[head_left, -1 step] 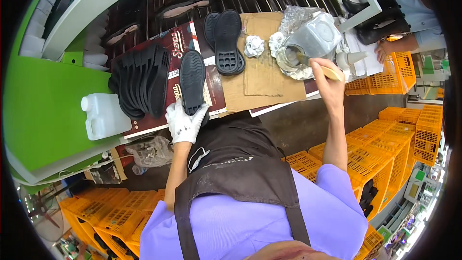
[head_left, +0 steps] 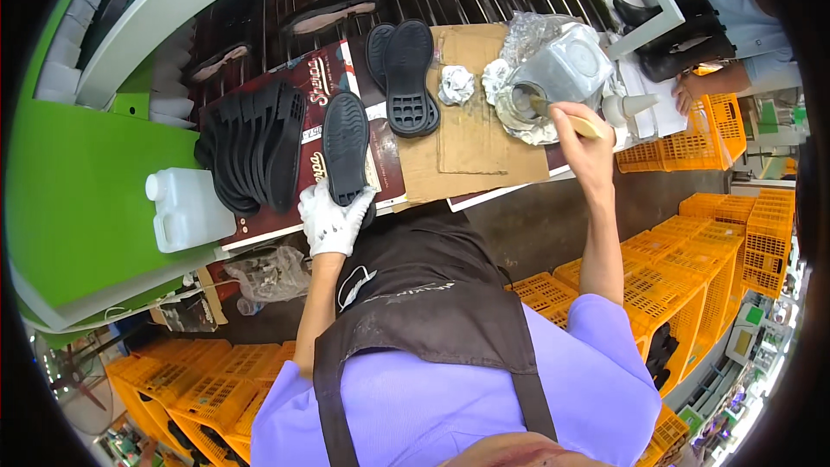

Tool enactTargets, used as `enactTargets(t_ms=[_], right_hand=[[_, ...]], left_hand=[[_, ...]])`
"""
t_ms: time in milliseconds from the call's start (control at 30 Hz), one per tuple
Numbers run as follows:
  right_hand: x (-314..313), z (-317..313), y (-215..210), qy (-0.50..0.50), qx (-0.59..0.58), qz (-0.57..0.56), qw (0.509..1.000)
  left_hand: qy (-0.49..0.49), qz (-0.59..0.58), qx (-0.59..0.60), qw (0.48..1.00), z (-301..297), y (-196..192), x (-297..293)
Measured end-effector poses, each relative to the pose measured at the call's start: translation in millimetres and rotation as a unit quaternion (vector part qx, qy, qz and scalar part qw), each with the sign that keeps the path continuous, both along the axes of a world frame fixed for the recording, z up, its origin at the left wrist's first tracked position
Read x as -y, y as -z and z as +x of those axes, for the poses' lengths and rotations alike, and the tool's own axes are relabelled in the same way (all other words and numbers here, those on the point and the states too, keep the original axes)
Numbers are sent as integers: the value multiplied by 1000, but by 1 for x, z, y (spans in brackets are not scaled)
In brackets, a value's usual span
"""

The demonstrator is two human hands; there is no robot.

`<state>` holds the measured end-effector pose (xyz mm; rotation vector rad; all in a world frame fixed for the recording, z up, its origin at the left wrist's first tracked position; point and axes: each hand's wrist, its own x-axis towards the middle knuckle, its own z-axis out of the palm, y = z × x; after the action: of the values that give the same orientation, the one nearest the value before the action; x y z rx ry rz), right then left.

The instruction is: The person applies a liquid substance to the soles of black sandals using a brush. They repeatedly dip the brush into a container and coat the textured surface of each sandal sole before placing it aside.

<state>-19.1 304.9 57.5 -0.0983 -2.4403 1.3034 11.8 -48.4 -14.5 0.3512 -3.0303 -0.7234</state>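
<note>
The gloved left hand point(head_left: 333, 220) gripped the near end of a black sole point(head_left: 346, 143), probably steadying it on the maroon card point(head_left: 386, 160); the bare right hand point(head_left: 588, 154) clasped a brush point(head_left: 589, 127) at the mouth of a jar point(head_left: 526, 102), perhaps for loading. Pale script marked the card.

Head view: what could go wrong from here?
If wet, the brush could drip on the cardboard beside the open container. The right hand, bare, might get smeared. The left hand holds only the near end of the black sole, so it might shift.
</note>
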Motion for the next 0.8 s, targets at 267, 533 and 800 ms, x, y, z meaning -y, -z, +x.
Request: enactTargets(t_ms=[267, 533, 800], right_hand=[[10, -35, 16, -19, 61, 149, 987], [-8, -26, 13, 68, 33, -139, 987], [10, -4, 32, 62, 38, -116, 991]], left_hand=[[-52, 301, 62, 950, -23, 31, 29], [-65, 728, 18, 683, -9, -28, 24], [2, 870, 56, 490, -15, -39, 3]])
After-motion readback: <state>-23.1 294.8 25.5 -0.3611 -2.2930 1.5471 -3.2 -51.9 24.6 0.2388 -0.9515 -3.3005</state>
